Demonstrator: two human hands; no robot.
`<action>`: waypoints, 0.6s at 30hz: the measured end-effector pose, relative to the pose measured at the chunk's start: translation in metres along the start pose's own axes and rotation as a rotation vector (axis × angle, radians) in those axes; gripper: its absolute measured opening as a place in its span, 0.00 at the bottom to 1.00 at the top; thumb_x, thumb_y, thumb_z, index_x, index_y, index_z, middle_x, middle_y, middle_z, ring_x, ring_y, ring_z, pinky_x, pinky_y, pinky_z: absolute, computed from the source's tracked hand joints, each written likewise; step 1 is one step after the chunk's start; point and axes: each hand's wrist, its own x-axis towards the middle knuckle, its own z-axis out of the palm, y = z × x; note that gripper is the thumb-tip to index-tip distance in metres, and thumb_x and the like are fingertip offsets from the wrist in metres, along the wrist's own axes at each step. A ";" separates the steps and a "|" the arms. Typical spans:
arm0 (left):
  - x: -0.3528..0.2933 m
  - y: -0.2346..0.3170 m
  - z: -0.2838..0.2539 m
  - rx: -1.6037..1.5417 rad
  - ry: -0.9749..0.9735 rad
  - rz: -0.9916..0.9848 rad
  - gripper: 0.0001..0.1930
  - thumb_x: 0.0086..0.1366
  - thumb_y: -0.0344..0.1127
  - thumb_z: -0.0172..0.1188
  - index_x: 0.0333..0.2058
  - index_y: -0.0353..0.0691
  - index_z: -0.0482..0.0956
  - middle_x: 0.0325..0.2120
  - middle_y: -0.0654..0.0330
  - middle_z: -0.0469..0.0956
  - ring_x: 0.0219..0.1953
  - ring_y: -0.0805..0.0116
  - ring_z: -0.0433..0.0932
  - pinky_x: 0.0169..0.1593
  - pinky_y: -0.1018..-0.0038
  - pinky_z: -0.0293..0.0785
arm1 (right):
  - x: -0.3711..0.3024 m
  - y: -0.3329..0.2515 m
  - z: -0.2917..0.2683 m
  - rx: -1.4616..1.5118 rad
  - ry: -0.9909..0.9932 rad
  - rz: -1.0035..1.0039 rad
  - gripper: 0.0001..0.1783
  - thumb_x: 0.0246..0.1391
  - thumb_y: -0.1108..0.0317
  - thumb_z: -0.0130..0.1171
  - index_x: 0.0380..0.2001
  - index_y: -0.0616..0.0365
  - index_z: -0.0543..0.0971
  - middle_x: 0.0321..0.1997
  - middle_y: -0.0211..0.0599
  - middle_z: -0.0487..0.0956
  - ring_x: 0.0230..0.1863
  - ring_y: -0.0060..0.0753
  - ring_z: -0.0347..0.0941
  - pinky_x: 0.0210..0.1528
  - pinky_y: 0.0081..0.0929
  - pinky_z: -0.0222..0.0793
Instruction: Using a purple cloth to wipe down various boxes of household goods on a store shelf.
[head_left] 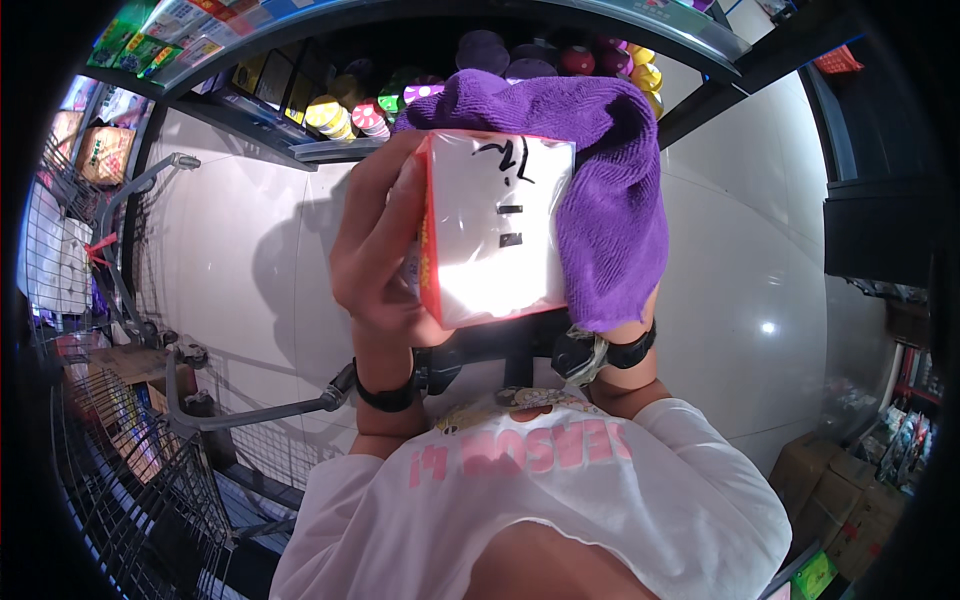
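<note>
My left hand (378, 240) is closed round the left side of a boxy package (500, 225) in clear wrap. Its upper face is white with black marks, and its left side is red. A purple towel (618, 200) drapes along the package's far and right sides. Beneath that towel my right hand is hidden, fingers included; only the right wrist (640, 318) shows below the cloth. Whether those fingers grip the towel or the package cannot be seen. Both wrists wear black straps.
Ahead stands a dark shelf unit (400, 35) with colourful round-topped containers (328, 116) on its lower level. A wire shopping cart (215, 415) is at my left. Cardboard boxes (835, 495) stand at the lower right, near dark shelving. The floor (745, 250) is pale, glossy tile.
</note>
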 end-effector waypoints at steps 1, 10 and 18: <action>0.001 0.004 0.000 0.008 -0.007 -0.049 0.36 0.41 0.51 0.61 0.44 0.26 0.67 0.39 0.42 0.68 0.39 0.53 0.71 0.40 0.68 0.68 | 0.000 0.002 -0.001 0.004 -0.008 -0.010 0.17 0.54 0.70 0.41 0.47 0.64 0.63 0.46 0.37 0.68 0.43 0.27 0.66 0.44 0.20 0.64; 0.000 -0.011 -0.002 -0.189 -0.039 -0.047 0.38 0.38 0.46 0.64 0.45 0.24 0.64 0.41 0.38 0.67 0.40 0.50 0.72 0.40 0.67 0.69 | 0.007 -0.005 0.005 0.229 0.051 0.140 0.17 0.53 0.72 0.41 0.47 0.64 0.63 0.46 0.37 0.68 0.43 0.27 0.66 0.44 0.20 0.63; -0.011 -0.005 -0.005 0.019 -0.040 -0.169 0.42 0.35 0.45 0.66 0.47 0.24 0.62 0.42 0.41 0.68 0.41 0.54 0.72 0.41 0.69 0.68 | 0.011 0.003 0.009 0.394 0.077 0.237 0.17 0.53 0.74 0.40 0.46 0.65 0.64 0.46 0.37 0.68 0.44 0.27 0.66 0.44 0.20 0.62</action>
